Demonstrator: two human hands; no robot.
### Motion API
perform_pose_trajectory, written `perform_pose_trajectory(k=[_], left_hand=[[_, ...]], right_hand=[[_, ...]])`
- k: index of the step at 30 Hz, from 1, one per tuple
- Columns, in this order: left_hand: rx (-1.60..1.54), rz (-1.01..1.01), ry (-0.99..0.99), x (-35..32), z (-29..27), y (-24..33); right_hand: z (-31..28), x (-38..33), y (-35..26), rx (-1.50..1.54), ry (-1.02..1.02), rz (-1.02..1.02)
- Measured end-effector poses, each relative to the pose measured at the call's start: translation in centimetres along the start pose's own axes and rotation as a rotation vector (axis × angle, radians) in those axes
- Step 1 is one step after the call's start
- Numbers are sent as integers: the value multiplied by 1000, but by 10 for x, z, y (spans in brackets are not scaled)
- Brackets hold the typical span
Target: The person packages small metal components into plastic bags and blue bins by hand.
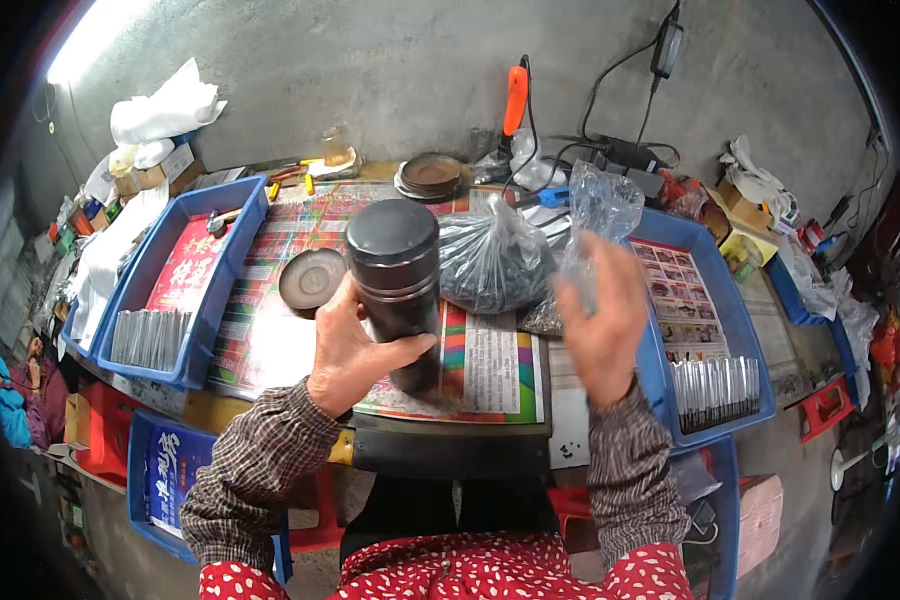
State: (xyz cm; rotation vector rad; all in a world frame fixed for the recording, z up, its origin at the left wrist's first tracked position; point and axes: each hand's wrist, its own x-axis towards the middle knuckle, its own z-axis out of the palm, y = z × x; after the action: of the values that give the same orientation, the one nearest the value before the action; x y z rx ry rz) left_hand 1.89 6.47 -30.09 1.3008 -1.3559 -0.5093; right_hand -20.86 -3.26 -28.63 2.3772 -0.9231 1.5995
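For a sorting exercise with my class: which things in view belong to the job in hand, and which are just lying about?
Apparently in the job:
left hand, holding the black canister
right hand, blurred, by the clear plastic bag

Probably just lying about:
orange-handled tool by the wall
amber jar at the back
red stool at right
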Motion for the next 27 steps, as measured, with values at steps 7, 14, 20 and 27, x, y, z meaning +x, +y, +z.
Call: perform_pose_trajectory(k=[7,14,20,27], left_hand=[[51,143,47,0,41,-5],[92,111,90,-4,43,7],[-164,265,-84,15,20,54],[-443,221,-387,32,3,66]], right_hand=[[40,-52,-31,586,-382,81],[69,-56,-42,1062,-392,455],[59,-45,-47,815,-454,321],[33,-34,-53,872,-430,364]])
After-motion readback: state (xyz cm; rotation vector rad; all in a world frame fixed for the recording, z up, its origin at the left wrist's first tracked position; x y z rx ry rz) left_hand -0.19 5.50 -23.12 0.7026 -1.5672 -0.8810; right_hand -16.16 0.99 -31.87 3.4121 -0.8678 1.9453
